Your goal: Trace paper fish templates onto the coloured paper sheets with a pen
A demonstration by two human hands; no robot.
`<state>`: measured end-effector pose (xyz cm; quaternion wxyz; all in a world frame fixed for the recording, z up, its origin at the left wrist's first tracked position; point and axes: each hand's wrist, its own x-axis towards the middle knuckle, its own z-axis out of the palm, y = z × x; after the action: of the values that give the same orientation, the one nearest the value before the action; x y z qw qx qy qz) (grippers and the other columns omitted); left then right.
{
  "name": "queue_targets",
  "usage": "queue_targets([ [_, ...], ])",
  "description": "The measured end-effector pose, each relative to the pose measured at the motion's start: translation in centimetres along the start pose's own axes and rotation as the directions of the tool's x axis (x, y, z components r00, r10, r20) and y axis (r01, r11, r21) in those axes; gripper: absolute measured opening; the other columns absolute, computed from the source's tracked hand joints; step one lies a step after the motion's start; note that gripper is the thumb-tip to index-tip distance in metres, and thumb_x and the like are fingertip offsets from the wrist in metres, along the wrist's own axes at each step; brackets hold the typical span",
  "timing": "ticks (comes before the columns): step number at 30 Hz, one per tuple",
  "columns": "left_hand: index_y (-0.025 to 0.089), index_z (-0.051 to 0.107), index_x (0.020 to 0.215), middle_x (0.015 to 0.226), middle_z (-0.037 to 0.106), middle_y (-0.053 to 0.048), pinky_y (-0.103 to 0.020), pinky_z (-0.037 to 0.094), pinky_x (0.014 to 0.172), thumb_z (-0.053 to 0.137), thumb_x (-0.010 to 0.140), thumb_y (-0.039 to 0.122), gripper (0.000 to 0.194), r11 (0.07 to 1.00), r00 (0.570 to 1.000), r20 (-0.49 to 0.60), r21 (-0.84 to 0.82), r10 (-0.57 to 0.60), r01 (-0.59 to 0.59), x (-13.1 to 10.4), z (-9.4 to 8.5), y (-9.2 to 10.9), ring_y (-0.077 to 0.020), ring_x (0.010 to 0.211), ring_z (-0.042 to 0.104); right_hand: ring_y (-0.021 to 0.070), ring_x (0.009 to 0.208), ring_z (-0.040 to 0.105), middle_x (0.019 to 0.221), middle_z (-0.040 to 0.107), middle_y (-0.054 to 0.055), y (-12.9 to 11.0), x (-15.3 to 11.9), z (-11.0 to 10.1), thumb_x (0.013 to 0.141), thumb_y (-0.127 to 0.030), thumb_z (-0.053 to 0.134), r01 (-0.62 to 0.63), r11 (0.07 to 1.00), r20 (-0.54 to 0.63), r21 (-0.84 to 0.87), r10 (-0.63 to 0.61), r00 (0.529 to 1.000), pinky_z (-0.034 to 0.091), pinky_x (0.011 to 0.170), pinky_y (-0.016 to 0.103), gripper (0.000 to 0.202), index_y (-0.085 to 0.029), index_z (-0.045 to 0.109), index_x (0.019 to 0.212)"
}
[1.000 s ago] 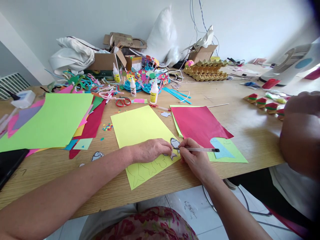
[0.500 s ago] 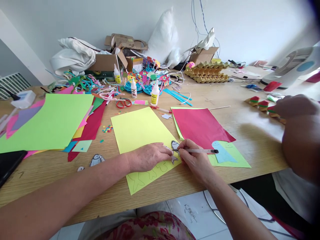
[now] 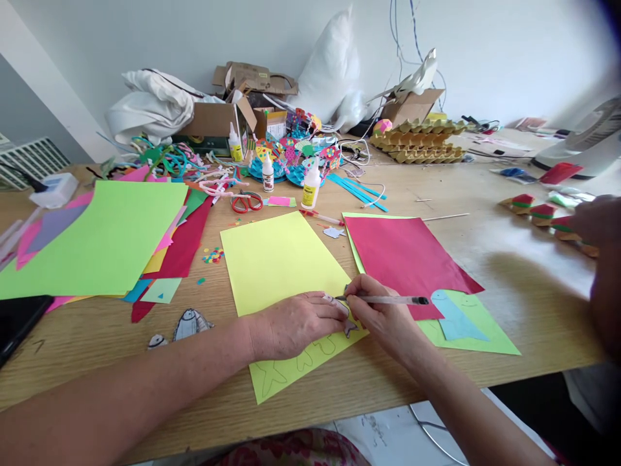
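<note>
- The right hand (image 3: 383,314) grips one pen (image 3: 395,300) between thumb and fingers, near its tip.
- The pen lies low, its long axis running across the frame, tip left, dark end right.
- The left hand (image 3: 291,327) has its fingers stretched out together, pressing one paper fish (image 3: 350,329) at lower centre.
- The paper fish is partly covered; its tail points down and right.
- Under both lies one yellow sheet (image 3: 272,265), with three drawn tails (image 3: 272,378) visible below the left hand.
- Right of centre sits one red sheet (image 3: 398,252).
- Upper centre: three glue bottles (image 3: 310,189), one pair of scissors (image 3: 246,202).
- Far right: another person's hand (image 3: 596,219).
</note>
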<state>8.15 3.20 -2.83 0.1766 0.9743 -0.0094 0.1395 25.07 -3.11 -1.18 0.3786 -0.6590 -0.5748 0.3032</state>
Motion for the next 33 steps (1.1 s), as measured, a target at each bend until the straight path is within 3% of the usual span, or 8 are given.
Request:
queue_targets([
  [17, 0.017, 0.047, 0.126, 0.133, 0.048, 0.000, -0.030, 0.020, 0.111, 0.035, 0.094, 0.013, 0.034, 0.990, 0.987, 0.084, 0.038, -0.136, 0.134, -0.2, 0.0, 0.8, -0.0120, 0.128, 0.034, 0.0102, 0.048, 0.035, 0.052, 0.041, -0.006, 0.0, 1.0, 0.8, 0.068, -0.023, 0.046, -0.069, 0.988, 0.073, 0.137, 0.060, 0.996, 0.029, 0.041, 0.022, 0.003, -0.022, 0.045, 0.066],
  [33, 0.018, 0.043, 0.130, 0.139, 0.041, 0.000, -0.029, 0.012, 0.111, 0.035, 0.094, 0.014, 0.036, 0.982, 0.972, 0.145, 0.005, -0.186, 0.187, -0.3, -0.3, 1.0, -0.0101, 0.131, 0.029, 0.0093, 0.047, 0.032, 0.049, 0.039, -0.007, -0.2, 1.1, 0.9, 0.066, -0.024, 0.048, -0.133, 0.965, 0.100, 0.225, 0.113, 0.989, 0.026, 0.040, 0.022, 0.005, -0.022, 0.045, 0.064],
])
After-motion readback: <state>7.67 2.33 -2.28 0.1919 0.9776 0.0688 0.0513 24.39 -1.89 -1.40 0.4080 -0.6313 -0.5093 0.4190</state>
